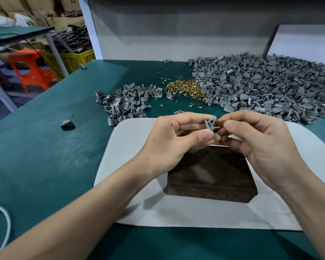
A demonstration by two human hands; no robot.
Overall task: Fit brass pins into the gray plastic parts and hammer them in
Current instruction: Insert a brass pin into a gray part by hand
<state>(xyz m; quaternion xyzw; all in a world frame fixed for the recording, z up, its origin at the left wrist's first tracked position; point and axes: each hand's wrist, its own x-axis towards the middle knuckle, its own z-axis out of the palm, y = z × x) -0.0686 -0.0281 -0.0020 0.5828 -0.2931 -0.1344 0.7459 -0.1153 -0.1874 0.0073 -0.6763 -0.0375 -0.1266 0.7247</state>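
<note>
Over a dark wooden block [212,177], a person's left hand [176,136] pinches a gray plastic part [210,124] between thumb and fingertips, its grip narrow and closed on the piece. The right hand [261,143] meets it from the other side, thumb and forefinger gripping a brass pin [218,126] pressed against the part's lower end. Fingers hide the joint, so whether the pin already sits in its hole cannot be told.

The block, its near corners cut off, stands in the middle of a pale mat [195,212] with rounded corners, laid on a green worktop [45,156]. The mat's near edge stops short of the worktop's near edge.

Beyond the hands lies a loose pile of brass pins [184,89], between a small pile of gray parts [126,102] on the left and a large heap of gray parts [270,91] on the right. The small pile reaches the mat's far left corner; the heap runs along its far right corner and off to the right edge of the view.

A broad stretch of worktop lies left of the mat, carrying one stray gray part [67,124] and, at the near left edge, a white cord [5,222]. A white back panel [176,34] closes off the far side. Past the worktop's left edge stand an orange stool [32,70] and a yellow crate [77,61].
</note>
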